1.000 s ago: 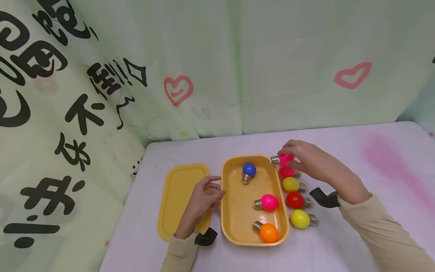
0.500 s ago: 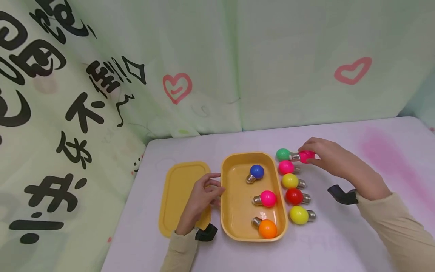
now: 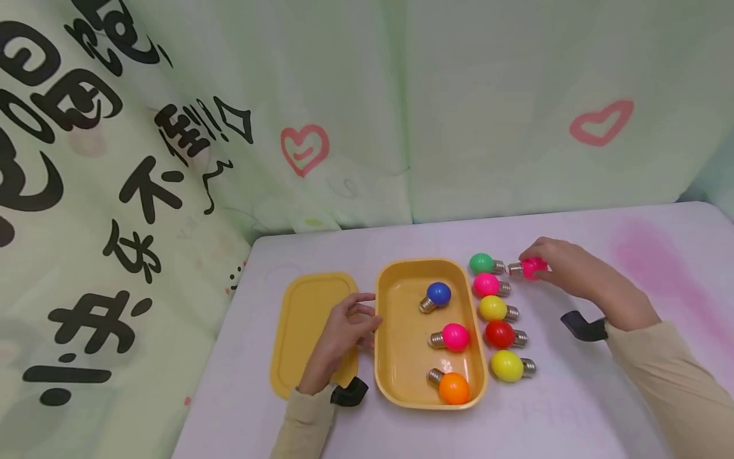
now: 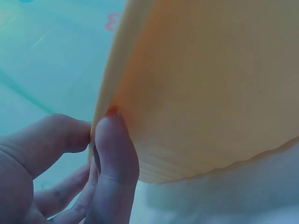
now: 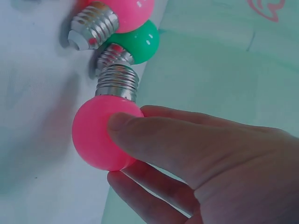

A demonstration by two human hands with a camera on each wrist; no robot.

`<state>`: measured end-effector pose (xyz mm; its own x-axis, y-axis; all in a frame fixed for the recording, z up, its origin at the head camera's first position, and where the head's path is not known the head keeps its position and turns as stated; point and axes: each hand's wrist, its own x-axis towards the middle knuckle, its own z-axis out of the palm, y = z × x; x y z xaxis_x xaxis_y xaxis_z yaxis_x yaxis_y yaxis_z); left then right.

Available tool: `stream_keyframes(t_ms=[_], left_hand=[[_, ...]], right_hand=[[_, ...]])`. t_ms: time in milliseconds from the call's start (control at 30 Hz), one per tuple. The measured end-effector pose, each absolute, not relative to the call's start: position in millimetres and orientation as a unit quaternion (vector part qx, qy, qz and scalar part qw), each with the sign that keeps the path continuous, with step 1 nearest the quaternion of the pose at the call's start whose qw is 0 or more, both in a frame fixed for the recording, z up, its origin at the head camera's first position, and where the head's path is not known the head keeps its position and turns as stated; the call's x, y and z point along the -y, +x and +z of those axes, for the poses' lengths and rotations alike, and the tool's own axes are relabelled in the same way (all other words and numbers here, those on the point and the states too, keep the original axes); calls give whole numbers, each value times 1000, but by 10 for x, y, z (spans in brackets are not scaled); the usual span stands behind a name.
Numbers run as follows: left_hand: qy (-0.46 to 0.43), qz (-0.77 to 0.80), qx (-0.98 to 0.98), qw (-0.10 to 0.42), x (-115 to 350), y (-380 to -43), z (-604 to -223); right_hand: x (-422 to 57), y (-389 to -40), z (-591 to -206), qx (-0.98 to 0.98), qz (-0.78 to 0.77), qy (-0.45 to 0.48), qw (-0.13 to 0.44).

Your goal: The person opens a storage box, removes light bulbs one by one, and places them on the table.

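My right hand (image 3: 582, 271) holds a pink light bulb (image 3: 532, 268) by its globe, between thumb and fingers. Its metal screw base points left, toward a green bulb (image 3: 480, 263). In the right wrist view that base overlaps the green bulb's base, and I cannot tell if they touch. At the left side of a yellow tray (image 3: 401, 382), my left hand (image 3: 343, 331) pinches the rim between thumb and finger. Inside the tray lie a blue bulb (image 3: 438, 293), another pink bulb (image 3: 455, 337) and an orange bulb (image 3: 454, 388).
Along the tray's right side runs a column of bulbs: green, then pink (image 3: 485, 284), yellow (image 3: 492, 308), red (image 3: 499, 334) and yellow (image 3: 507, 366). A flat yellow lid (image 3: 295, 331) lies left of the tray, partly under the left forearm. Fabric (image 3: 487, 127) hangs behind the table.
My right hand has carried the pink bulb rightward from the tray's upper right corner, and the green bulb has come into view. The blue bulb has shifted right and turned. My left hand stays put.
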<state>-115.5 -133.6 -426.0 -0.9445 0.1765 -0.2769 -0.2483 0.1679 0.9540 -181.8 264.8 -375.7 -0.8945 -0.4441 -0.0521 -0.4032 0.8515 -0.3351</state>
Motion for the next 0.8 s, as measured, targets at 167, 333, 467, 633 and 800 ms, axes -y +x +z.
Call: stream_keyframes(t_ms=[167, 333, 467, 633, 800], left_hand=[[-18, 648, -743, 168, 1330, -1137, -4283], [-18, 651, -741, 163, 1335, -1153, -4269], [-23, 650, -742, 166, 1333, -1162, -4268], [-24, 653, -738, 166, 1327, -1160, -4274], [-22, 654, -738, 165, 1322, -1160, -4276]], right_hand=[[-2667, -1847, -3830, -962, -154, -210, 78], [-2657, -1884, -3855, -964, -147, -205, 82], [-2656, -1874, -3858, -964, -150, -202, 83], [-2649, -1852, -3865, -964, -153, -200, 83], [-2650, -1845, -3863, -965, -156, -193, 85]])
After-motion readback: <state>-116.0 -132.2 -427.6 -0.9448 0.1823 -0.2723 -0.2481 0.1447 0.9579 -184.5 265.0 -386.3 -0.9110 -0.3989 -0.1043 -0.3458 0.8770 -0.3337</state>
